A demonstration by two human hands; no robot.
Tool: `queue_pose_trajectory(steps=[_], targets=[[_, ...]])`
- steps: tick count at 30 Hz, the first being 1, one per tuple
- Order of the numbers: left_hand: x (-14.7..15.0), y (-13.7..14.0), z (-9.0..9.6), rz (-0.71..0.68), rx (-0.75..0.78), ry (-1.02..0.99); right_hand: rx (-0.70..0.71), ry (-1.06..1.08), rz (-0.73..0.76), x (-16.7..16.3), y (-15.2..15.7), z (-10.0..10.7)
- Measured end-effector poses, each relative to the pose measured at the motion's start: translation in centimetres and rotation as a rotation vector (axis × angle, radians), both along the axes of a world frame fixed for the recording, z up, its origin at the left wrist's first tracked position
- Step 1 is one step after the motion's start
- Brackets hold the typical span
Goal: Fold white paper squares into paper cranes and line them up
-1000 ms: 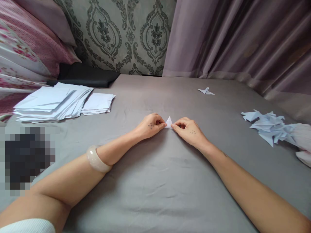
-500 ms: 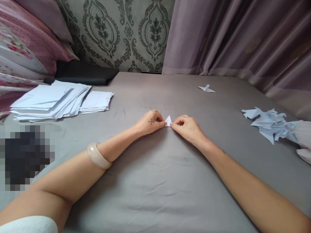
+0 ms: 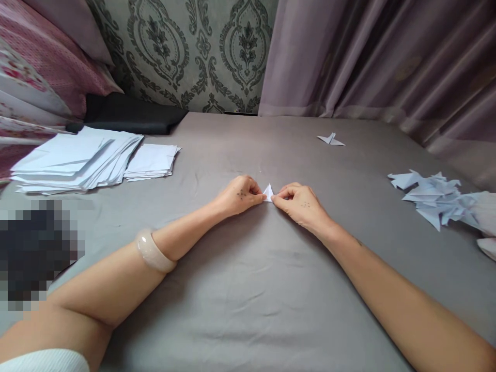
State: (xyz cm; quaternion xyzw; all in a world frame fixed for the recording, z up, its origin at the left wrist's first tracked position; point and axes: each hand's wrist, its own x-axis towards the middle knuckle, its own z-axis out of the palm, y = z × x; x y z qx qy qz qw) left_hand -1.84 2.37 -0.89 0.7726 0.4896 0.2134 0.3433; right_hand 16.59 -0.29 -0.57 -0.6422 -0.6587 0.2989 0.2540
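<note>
A small folded piece of white paper (image 3: 268, 192) is held just above or on the grey cloth, its pointed tip facing away from me. My left hand (image 3: 242, 195) pinches its left side between thumb and fingers. On the opposite side, my right hand (image 3: 301, 203) grips the right corner in the same way. Both hands cover the paper's outer edges, so only the triangular middle shows.
At the left lie a stack of large white sheets (image 3: 73, 160) and a smaller stack of square paper (image 3: 152, 161). One folded paper figure (image 3: 331, 139) sits at the back. A heap of folded paper figures (image 3: 437, 196) lies right. Behind it hangs a curtain (image 3: 349, 57).
The view has shifted very slightly. Both hands stay on the folded paper in almost the same place.
</note>
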Motion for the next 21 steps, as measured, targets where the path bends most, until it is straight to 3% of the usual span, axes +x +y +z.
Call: queue_pose_trajectory(steps=[7, 12, 17, 21], targets=[[0.0, -0.3, 0.4, 0.004, 0.036, 0.054, 0.01, -0.043, 0.028, 0.1, 0.0, 0.1], [0.0, -0.6, 0.1, 0.028, 0.185, 0.062, 0.09, -0.088, 0.033, 0.4, -0.1, -0.1], [0.1, -1.2, -0.3, -0.185, 0.417, 0.168, 0.319, -0.146, 0.211, 0.3, -1.3, -0.5], [-0.1, -2.2, 0.4, -0.367, 0.58, 0.454, 0.424, -0.446, 0.355, 0.2, -2.8, -0.1]])
